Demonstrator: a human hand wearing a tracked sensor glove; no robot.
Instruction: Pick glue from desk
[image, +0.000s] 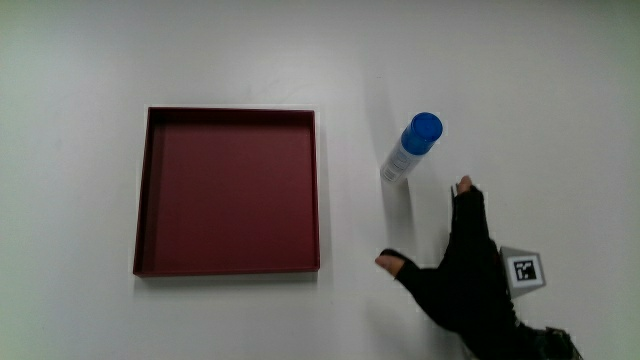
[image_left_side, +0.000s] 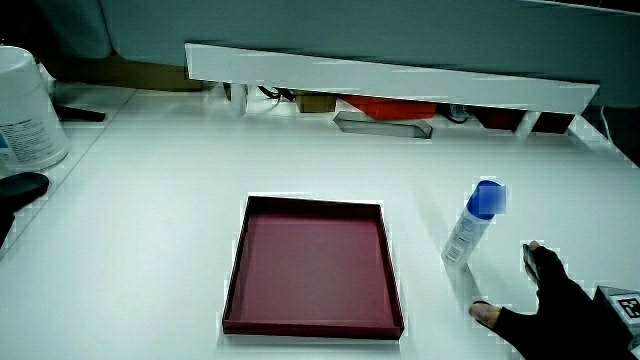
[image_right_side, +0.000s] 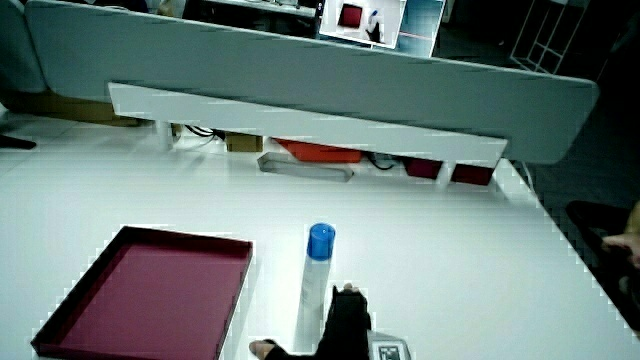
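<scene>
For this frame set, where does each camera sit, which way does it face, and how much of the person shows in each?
Main view: overhead, looking straight down on the red tray, the glue bottle and the hand, fingers spread, with forearm.
In a side view: from the person's side, forward and down toward the partition; the hand shows.
In a side view: same direction, set higher; the hand partly shows.
Shared: all three show the tray, the upright bottle and the hand just short of it.
</scene>
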